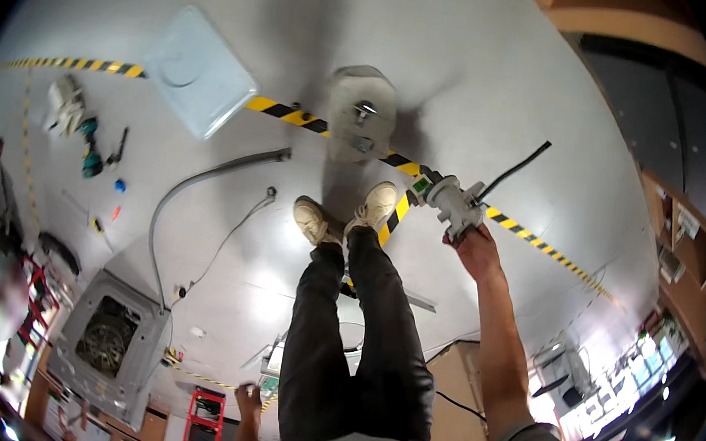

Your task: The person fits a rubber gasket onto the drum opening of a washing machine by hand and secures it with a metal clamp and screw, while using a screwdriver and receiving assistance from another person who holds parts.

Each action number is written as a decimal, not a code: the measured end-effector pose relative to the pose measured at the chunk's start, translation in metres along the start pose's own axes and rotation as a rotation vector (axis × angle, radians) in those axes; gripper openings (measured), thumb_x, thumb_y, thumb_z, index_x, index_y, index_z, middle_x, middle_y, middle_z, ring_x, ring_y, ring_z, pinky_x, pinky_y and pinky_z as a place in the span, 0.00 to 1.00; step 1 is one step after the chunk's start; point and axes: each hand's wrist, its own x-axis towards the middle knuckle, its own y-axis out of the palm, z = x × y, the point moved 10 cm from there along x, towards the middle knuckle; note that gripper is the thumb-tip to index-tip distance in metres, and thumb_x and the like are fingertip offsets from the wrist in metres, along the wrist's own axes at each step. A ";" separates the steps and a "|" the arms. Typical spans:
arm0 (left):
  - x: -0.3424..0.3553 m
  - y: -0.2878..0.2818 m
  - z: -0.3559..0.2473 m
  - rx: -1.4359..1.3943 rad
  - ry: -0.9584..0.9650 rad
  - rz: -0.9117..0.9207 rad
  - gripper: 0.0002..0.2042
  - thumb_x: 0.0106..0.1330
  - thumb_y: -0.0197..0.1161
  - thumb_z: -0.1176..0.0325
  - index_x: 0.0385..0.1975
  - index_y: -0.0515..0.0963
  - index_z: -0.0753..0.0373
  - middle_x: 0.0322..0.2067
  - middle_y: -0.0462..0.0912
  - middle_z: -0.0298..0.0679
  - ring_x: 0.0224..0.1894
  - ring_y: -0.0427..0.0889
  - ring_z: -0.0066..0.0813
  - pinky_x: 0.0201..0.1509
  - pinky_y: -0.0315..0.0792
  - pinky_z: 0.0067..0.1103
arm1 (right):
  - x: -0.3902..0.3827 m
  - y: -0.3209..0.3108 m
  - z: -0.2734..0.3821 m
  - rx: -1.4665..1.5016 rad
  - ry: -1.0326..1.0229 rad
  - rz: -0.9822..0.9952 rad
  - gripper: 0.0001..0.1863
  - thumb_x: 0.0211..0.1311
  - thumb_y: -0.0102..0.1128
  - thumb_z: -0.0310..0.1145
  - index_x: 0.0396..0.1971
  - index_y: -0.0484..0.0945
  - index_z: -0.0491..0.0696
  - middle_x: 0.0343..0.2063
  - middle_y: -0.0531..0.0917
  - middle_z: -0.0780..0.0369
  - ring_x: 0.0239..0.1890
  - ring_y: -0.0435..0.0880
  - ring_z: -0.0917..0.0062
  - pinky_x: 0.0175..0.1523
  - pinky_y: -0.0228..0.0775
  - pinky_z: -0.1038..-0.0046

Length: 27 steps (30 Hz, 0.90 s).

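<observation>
My right hand (477, 251) is closed around the lower end of a grey plastic drain pump (455, 206), held out to the right of my feet. A short black hose (521, 170) sticks out from the pump toward the upper right. A dark fitting and a small green patch show on its left side. At the lower edge, beside my left leg, my left hand (248, 399) hangs with its fingers curled. What it holds, if anything, is too small to make out.
Ahead lies a beige moulded part (362, 111), with a pale panel (200, 72) to its left. A grey hose (204, 174) curves across the floor to an opened washing machine (107, 346). A cordless drill (90, 148) and other tools lie left. A cardboard box (457, 392) stands at right.
</observation>
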 end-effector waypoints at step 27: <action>-0.503 -0.233 -0.239 -1.590 0.760 -0.031 0.34 0.60 0.67 0.62 0.61 0.61 0.73 0.52 0.70 0.45 0.56 0.68 0.32 0.59 0.63 0.22 | -0.434 0.473 0.017 -0.888 0.516 1.155 0.15 0.59 0.54 0.27 0.46 0.72 0.38 0.38 0.80 0.53 0.36 0.82 0.61 0.40 0.78 0.60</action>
